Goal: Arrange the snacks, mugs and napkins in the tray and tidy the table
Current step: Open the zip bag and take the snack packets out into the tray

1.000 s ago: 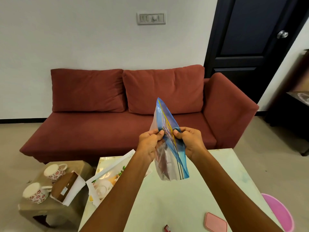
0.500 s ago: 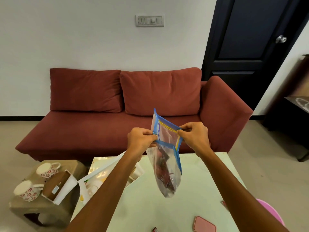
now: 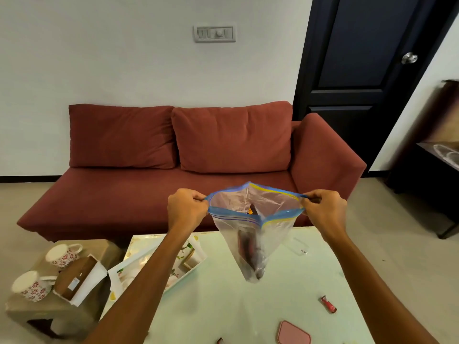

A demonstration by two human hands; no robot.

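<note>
A clear zip bag with a blue and yellow seal hangs above the pale green table, its mouth pulled wide. Dark red snack packets lie at its bottom. My left hand pinches the bag's left rim and my right hand pinches the right rim. A white floral tray sits at the table's left edge, partly hidden by my left arm. Two flowered mugs and a napkin box stand on a low stool to the left. A red snack lies on the table's right part.
A pink coaster lies near the table's front edge, and another small snack shows at the bottom. A red sofa stands behind the table. A dark door is at the back right, with a dark side table on the right.
My hands have moved apart, pulling the bag's seal from pinched shut to wide open. The bag has dropped lower, and the view has shifted so more of the table shows.
</note>
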